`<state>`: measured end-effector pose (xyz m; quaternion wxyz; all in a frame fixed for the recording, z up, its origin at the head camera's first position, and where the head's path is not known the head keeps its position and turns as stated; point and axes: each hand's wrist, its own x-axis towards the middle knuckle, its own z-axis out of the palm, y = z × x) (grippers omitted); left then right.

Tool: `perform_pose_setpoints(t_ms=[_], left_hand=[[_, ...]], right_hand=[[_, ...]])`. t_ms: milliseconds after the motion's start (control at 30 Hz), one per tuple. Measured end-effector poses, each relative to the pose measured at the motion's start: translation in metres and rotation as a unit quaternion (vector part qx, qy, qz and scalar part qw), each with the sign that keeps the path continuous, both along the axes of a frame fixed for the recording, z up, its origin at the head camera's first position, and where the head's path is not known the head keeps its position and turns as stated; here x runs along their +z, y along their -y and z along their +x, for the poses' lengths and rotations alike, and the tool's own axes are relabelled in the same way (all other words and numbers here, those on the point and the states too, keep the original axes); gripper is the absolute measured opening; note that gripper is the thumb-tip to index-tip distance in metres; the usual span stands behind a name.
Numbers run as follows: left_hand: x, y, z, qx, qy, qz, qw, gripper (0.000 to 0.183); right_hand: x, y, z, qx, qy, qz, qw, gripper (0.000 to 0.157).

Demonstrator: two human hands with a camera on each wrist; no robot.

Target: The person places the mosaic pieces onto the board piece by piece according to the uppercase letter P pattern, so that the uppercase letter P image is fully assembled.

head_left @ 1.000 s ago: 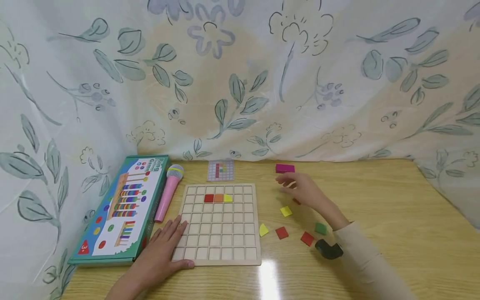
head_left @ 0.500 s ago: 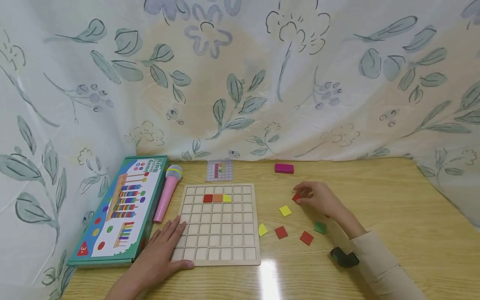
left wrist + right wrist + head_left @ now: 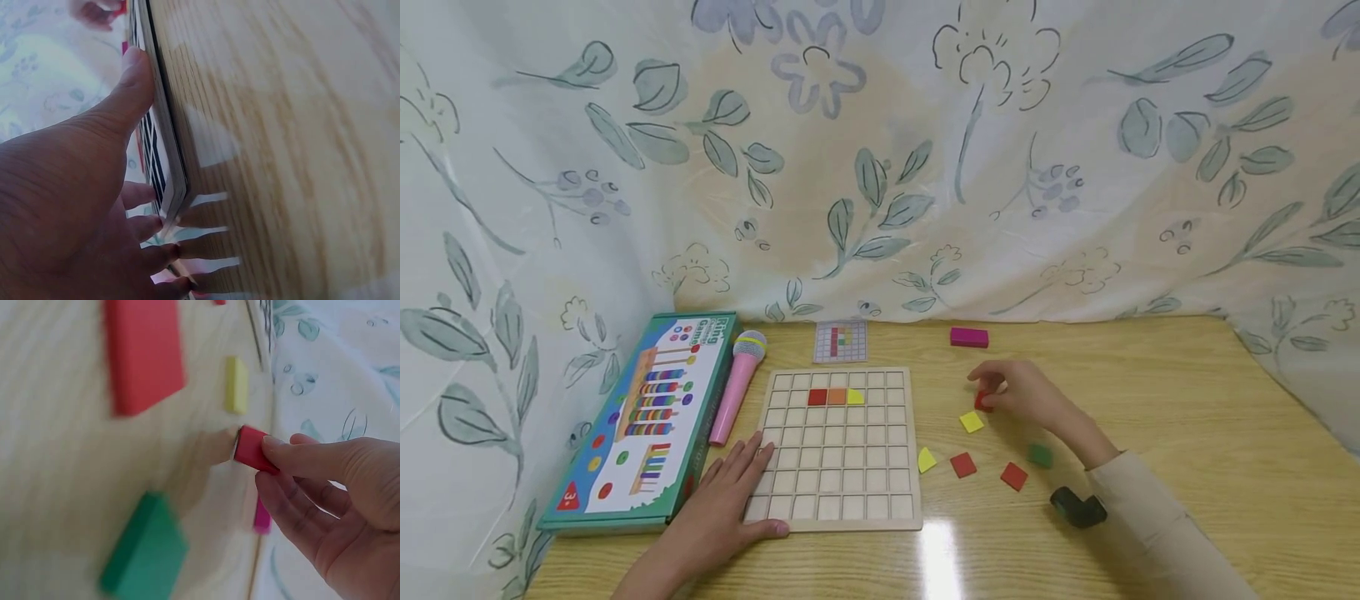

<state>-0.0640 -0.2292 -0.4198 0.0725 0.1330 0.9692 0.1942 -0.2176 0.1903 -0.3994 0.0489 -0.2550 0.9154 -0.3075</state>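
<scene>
My right hand [image 3: 1022, 395] pinches a small red square tile [image 3: 255, 449] between thumb and fingers, close over the table beside a yellow square tile [image 3: 972, 422]. At the lower left corner of the wooden grid board [image 3: 842, 527], my left hand [image 3: 724, 495] rests with fingers spread along its left side and thumb on the front rim. In one upper row of the board sit a red tile [image 3: 817, 397], an orange tile [image 3: 837, 397] and a yellow quarter-round tile [image 3: 855, 397]. A card with a coloured grid pattern [image 3: 841, 342] lies behind the board.
Right of the board lie a yellow quarter-round piece [image 3: 927, 460], two red tiles [image 3: 963, 465] and a green tile [image 3: 1041, 455]. A magenta block [image 3: 969, 337] stands at the back. Left are a pink microphone [image 3: 735, 392] and a game box [image 3: 643, 417]. A curtain [image 3: 880, 167] hangs behind.
My right hand has taken hold of the red tile near the yellow square, lifted it and carried it slightly left. The left hand has stayed at the board.
</scene>
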Motion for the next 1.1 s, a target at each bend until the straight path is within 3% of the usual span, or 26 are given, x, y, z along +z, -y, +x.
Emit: perform_pose_setpoints(t_ms=[500, 1100], left_hand=[[-0.001, -0.001, -0.001, 0.003, 0.020, -0.005, 0.9998, 0.107], [-0.003, -0.002, -0.003, 0.013, 0.023, -0.004, 0.9996, 0.107]], right_hand=[[0.012, 0.071, -0.006, 0.052, -0.005, -0.018, 0.998, 0.030], [-0.003, 0.159, -0.001, 0.120, 0.049, -0.079, 0.988, 0.025]])
